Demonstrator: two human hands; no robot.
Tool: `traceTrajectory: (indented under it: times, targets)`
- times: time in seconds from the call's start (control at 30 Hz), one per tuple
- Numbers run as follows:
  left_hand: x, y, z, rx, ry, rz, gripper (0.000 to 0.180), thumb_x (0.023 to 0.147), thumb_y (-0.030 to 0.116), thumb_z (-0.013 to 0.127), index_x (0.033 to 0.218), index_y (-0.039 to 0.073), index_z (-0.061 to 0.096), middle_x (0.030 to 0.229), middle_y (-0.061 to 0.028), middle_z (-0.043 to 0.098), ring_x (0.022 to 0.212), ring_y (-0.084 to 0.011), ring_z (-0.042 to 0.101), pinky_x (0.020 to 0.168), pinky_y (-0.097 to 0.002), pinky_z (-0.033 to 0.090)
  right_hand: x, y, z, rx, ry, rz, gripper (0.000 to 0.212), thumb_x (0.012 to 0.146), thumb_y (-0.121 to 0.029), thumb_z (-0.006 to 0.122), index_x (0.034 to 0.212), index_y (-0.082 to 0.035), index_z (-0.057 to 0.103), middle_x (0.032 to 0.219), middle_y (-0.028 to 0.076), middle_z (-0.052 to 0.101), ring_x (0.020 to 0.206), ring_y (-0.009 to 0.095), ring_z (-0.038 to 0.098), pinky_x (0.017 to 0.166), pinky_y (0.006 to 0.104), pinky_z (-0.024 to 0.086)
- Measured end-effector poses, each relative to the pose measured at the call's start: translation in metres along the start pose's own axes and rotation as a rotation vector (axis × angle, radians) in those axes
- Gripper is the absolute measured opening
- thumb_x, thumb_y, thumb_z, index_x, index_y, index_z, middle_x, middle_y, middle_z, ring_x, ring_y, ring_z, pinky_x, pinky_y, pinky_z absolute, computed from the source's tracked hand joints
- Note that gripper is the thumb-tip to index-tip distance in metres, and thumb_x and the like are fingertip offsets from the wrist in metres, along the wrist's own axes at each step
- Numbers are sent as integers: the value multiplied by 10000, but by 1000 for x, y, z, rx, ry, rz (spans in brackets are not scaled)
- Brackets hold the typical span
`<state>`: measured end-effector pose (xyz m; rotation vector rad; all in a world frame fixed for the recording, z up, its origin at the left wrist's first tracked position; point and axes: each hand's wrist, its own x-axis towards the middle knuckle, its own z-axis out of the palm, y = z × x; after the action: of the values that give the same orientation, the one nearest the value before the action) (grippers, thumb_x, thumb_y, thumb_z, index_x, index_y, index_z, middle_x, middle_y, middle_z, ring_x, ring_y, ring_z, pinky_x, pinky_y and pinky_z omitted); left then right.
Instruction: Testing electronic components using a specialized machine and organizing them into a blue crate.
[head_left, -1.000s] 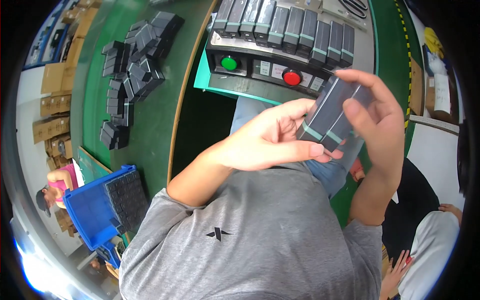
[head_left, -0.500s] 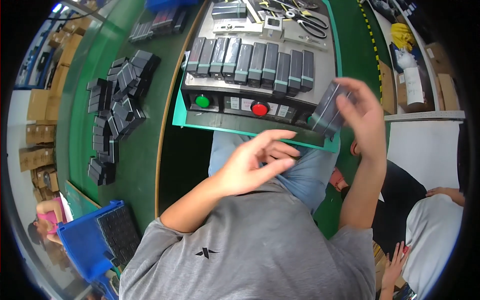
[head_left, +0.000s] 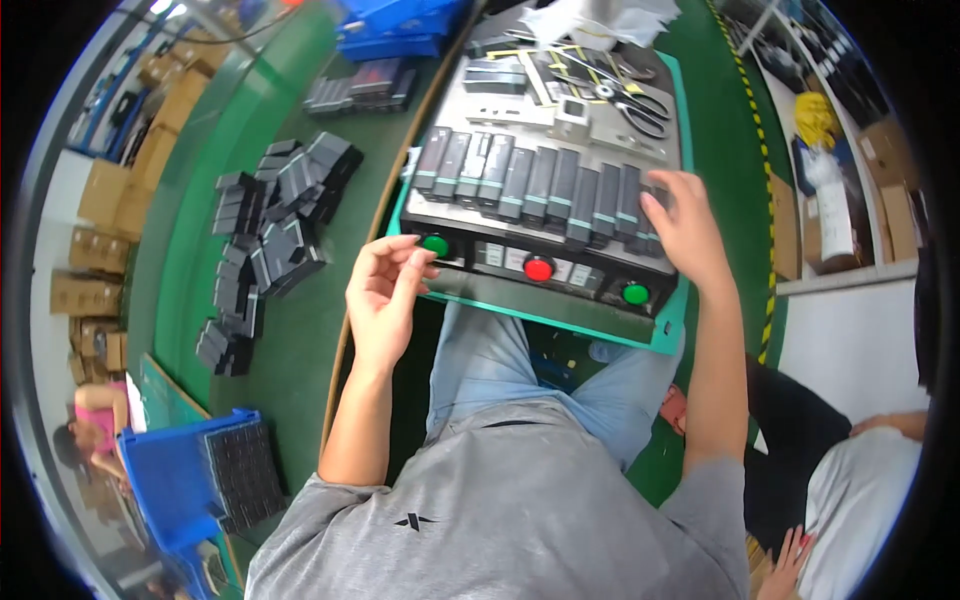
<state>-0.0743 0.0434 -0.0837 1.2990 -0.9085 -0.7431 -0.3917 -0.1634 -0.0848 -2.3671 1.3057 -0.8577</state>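
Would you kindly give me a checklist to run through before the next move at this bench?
1. Left grip free of blocks: ok.
2. Left grip off the left green button: cannot tell; they meet in view.
3. Right grip off the end block: cannot tell.
4. Red button uncovered: ok.
5. Block row flush in front: not ok, staggered.
6. Scissors apart from the row: ok.

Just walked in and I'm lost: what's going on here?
A person's right hand is at the right end of a row of dark blocks on a black-fronted button box; whether it grips one is unclear. The left hand, with nothing visible in it, is beside a green button. More dark blocks lie piled on the green table.
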Motion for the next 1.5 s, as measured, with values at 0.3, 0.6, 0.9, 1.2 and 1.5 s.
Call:
traceTrajectory:
  times: [0.3,0.6,0.9,1.2,1.5]
  targets:
    - [97,31,8,244,-61,260,214,957,99,685,1145,12,632,981,-36,683,850,-92,645,745,-249,526,-60,-28,-14,349,262,203,214,1033,-157,573,1189,-18,622,1070,72,617,699,88,567,641,229,466]
    - [275,8,83,1025,-520,465,644,787,282,806,1339,25,595,1299,-218,630,1236,-353,591,1085,-408,446,-191,-79,14,838,-120,439,114,1011,-81,596,1027,13,658,927,76,675,685,68,575,597,211,466]
    - [324,11,91,1155,-750,220,707,717,434,866,1261,31,660,1144,-174,693,1070,-305,664,958,-397,522,-251,-69,58,887,-121,720,129,1009,-100,616,1031,15,672,852,51,696,674,60,595,607,207,482]
    - [416,-66,95,1153,-359,422,637,772,329,754,1305,10,611,1242,-267,652,1155,-400,625,1034,-416,476,-259,-62,82,907,-133,802,135,1015,-109,612,1040,15,661,874,49,693,686,58,581,629,206,475]
    - [423,-94,105,1300,-530,801,483,875,236,639,1230,-79,552,1204,-288,556,1082,-464,575,945,-528,472,-271,-60,86,1002,-62,885,160,1007,-132,625,1028,18,677,853,58,712,673,65,612,615,219,500]
